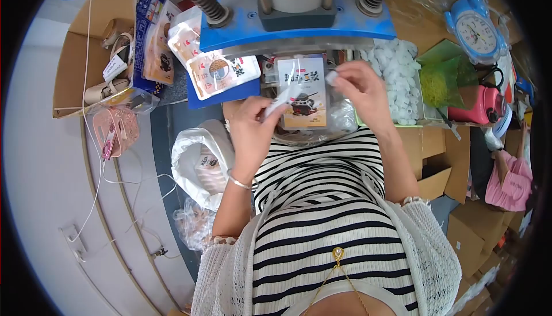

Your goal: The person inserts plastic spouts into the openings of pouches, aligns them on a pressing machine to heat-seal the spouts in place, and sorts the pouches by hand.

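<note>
My left hand (252, 126) pinches a narrow white strip (277, 104); its exact kind is unclear. Between the thumb and fingers of my right hand (363, 89) is a small white plastic piece (332, 77), similar to those heaped in the box at right. A printed pouch (303, 119) with a dark pot pictured on it lies between my hands, partly covered by the strip. Clear plastic bagging (342, 117) sits beside and below the pouch. On the right, a box holds many white plastic pieces (394, 74).
A blue press plate (241, 35) with springs overhangs the work spot. More printed pouches (225, 75) lie at left, above a white sack (183, 143). To the right stand a blue alarm clock (476, 31), a green container (448, 83) and a pink device (480, 104). Cardboard boxes (422, 149) are below.
</note>
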`<state>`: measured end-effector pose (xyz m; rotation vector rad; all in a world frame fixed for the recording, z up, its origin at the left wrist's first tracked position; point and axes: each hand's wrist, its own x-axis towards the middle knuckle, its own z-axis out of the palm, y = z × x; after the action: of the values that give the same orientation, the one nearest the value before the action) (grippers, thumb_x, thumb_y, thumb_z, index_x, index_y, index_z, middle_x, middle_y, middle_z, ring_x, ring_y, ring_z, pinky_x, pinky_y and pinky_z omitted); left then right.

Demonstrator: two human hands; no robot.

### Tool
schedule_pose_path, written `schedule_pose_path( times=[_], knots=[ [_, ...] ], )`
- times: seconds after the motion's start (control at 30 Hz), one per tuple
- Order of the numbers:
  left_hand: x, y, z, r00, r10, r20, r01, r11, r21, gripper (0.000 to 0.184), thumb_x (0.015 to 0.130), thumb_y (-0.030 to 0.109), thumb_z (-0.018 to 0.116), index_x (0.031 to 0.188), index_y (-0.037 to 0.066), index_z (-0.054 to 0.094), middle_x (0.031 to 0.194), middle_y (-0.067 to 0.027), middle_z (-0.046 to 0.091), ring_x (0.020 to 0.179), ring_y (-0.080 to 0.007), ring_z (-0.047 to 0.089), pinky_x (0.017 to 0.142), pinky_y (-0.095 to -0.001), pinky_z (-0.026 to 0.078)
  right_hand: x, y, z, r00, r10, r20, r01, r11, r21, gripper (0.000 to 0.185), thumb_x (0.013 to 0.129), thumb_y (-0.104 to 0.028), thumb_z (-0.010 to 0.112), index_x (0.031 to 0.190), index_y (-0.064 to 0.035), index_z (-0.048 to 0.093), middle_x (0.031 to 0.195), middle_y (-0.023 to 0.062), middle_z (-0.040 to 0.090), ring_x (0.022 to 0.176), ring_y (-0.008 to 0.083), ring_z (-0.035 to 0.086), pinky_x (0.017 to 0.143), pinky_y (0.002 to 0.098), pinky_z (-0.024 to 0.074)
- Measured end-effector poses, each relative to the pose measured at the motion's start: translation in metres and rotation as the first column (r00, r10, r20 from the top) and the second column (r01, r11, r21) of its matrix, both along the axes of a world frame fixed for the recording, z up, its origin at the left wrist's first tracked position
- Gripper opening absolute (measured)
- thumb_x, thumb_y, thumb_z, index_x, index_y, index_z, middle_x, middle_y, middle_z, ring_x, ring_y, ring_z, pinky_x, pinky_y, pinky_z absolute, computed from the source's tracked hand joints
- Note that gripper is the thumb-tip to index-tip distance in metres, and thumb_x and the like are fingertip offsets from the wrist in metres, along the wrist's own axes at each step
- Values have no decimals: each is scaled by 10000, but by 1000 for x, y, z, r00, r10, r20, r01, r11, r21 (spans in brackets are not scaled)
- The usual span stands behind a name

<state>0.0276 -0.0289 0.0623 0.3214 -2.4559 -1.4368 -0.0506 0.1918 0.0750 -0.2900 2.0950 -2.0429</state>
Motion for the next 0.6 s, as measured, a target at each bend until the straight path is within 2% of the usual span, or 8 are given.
schedule_pose_path(
  times=[0.03,0.07,0.13,0.2,0.3,0.4,0.5,0.6],
  knots=[
    [-2,12,-2,999,-48,10,47,995,82,162,803,122,721,813,-29,664,714,-54,622,590,-127,528,560,-265,422,-1,-4,6,1000,-11,3,11,1000,6,114,887,-33,581,998,-15,600,902,43,611,859,132,582,753,259,447],
    [-3,19,-3,995,-98,14,94,982,164,181,809,133,727,803,-36,664,689,-40,617,574,-97,511,545,-256,411,-6,-7,12,971,55,-232,-18,987,159,111,900,-46,563,999,-14,600,912,57,603,871,157,581,762,270,447],
    [-7,24,-15,988,-136,70,117,968,224,185,821,139,721,814,-38,667,692,-32,621,595,-78,511,554,-249,415,-15,-9,21,747,282,-602,33,889,457,123,924,-72,525,1001,-11,599,931,85,588,894,207,580,781,293,448],
    [-9,28,-31,965,-187,183,119,936,331,197,844,151,709,836,-43,674,698,-15,628,638,-41,511,573,-235,424,-19,-8,15,761,328,-559,6,859,512,134,929,-79,512,1007,-10,597,942,99,579,901,233,575,791,304,447],
    [-12,41,-46,969,-206,136,129,892,433,203,853,163,703,867,-39,682,714,-12,641,661,-37,523,592,-224,434,-21,-15,-3,769,434,-469,-84,797,599,158,939,-93,486,1020,-9,593,966,126,561,914,284,565,811,327,445],
    [-12,35,-52,965,-223,134,132,864,487,213,863,173,694,886,-38,687,739,-10,654,682,-35,533,610,-215,444,-17,-24,-21,939,198,-281,-86,927,365,162,923,-85,506,1038,-24,601,938,121,579,913,299,562,828,354,447],
    [-19,31,-58,946,-276,172,153,843,515,222,873,182,684,894,-40,691,774,-10,666,700,-34,542,627,-209,452,-17,-15,-27,937,106,-333,38,916,400,177,924,-96,514,1056,-24,607,914,117,590,924,305,565,826,357,451],
    [-39,25,-58,984,-134,118,37,801,598,245,875,192,679,882,-53,688,770,-2,658,689,-27,527,615,-209,444,-23,0,-31,902,11,-431,199,876,439,179,911,-93,518,1040,-12,612,891,121,598,926,309,569,814,369,455]
  ],
)
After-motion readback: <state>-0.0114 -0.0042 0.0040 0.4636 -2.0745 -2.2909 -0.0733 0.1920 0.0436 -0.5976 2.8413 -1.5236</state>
